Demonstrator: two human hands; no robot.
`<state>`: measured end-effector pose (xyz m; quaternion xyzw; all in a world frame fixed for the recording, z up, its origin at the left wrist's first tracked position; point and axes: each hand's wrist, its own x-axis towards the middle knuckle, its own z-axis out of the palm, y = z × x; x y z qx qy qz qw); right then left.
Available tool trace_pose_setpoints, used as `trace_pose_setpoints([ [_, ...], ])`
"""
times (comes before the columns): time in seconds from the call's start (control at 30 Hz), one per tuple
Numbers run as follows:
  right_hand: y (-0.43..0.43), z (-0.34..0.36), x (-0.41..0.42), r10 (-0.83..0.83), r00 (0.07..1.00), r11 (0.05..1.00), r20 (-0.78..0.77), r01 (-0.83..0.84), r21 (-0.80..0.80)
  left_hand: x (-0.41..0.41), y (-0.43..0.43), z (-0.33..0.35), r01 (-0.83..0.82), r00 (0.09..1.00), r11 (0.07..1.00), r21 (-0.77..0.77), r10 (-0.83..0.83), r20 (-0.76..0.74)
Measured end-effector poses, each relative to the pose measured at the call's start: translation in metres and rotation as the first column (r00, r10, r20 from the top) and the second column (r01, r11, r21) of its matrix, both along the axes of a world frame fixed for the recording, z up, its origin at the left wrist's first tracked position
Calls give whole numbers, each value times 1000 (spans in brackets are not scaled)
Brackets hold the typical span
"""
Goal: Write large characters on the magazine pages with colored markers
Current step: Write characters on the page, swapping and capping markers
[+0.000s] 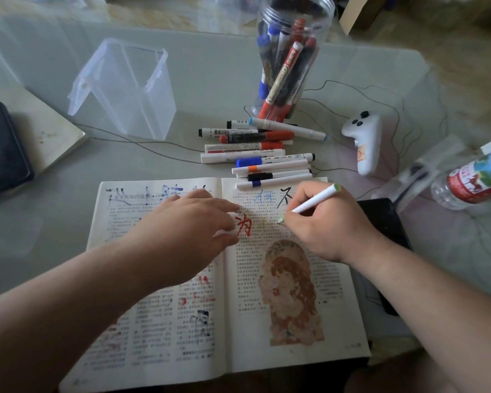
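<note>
Pinning the magazine point(295, 350) open at the surface's near edge with flat left hand point(187, 231); pinching green marker point(312, 202) in right hand point(329, 228), tip on right page beside red character point(244, 225). Keep strokes bold, page steady. Loose markers point(267, 163) beyond.

One open magazine point(165, 321), one left hand point(187, 231), one right hand point(326, 225), one green-capped marker point(312, 202). About eleven loose markers point(255, 154) lie on the worktop point(54, 194). I also see one marker-filled jar point(292, 52), one clear box point(131, 86), one bottle point(471, 180) and one white controller point(364, 140).

Matt paper magazine point(295, 321), clear plastic jar point(292, 52)
</note>
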<state>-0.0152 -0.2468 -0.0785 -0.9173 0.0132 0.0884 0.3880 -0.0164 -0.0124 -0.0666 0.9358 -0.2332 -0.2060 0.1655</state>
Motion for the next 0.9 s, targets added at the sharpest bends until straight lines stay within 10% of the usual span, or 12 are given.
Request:
trace_pose_setpoints([
  [0.67,-4,7,3,102,987,994,-124,-97,46,-1,0,-2,3,999,999,-46,-1,49],
  [0.9,-6,23,4,-55,994,783,-92,100,615,-4,-6,3,-112,988,932,-344,143,64],
])
